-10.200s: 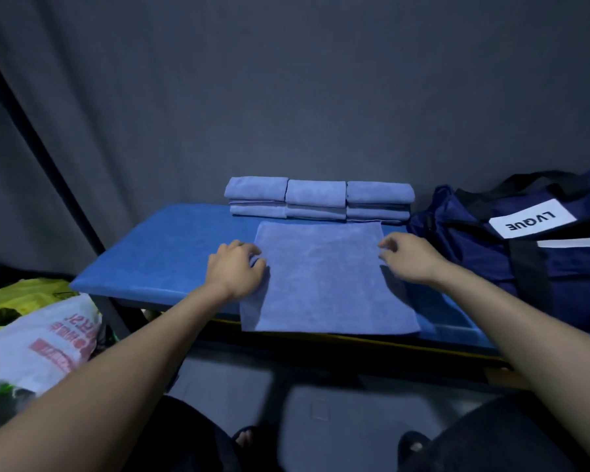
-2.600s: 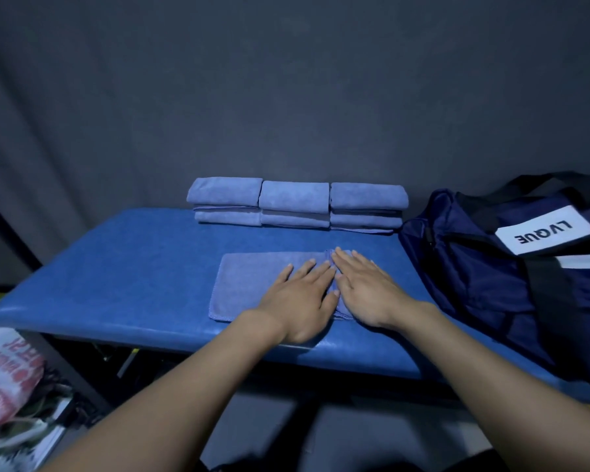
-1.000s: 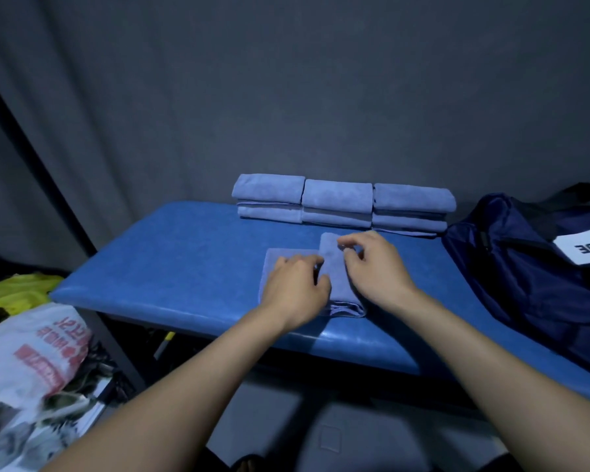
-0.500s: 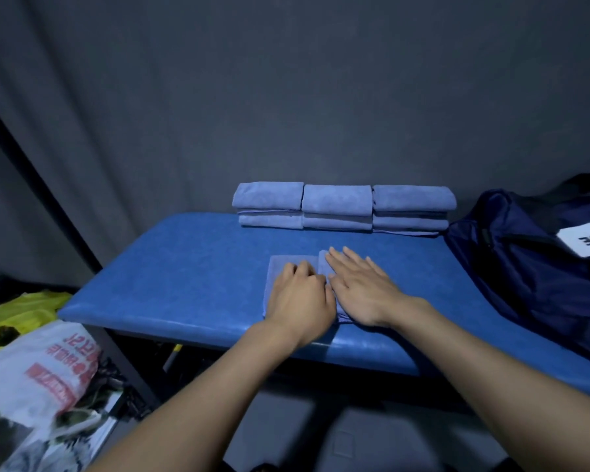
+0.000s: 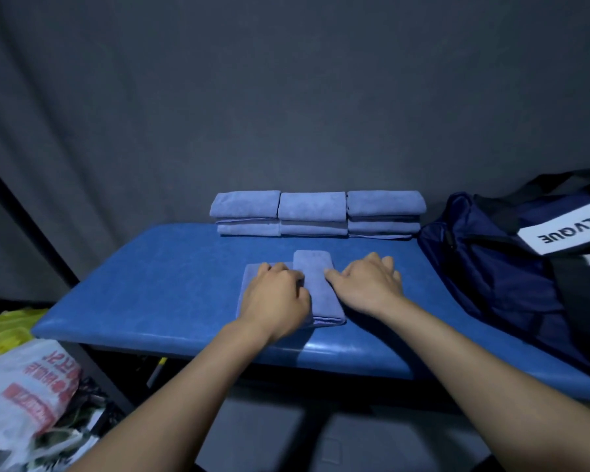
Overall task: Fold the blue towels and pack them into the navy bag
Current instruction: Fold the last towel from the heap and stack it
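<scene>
A partly folded blue towel (image 5: 315, 287) lies near the front of the blue padded bench (image 5: 171, 284), with a narrow flap folded over its middle. My left hand (image 5: 276, 298) rests on the towel's left part, its bent fingers pressing beside the flap. My right hand (image 5: 367, 284) lies on the bench just right of the towel, with its thumb touching the flap's right edge. Three stacks of folded blue towels (image 5: 315, 212) line the back of the bench. The navy bag (image 5: 511, 277) with a white label sits at the right end.
A dark grey curtain (image 5: 286, 97) hangs behind the bench. On the floor at the left lie a white printed plastic bag (image 5: 28, 383) and something yellow (image 5: 11, 325). A dark pole (image 5: 31, 219) slants down at the left.
Both hands lay flat on the towel half a second ago. My right hand has slid off to the right, uncovering the folded flap, and my left hand's fingers have bent.
</scene>
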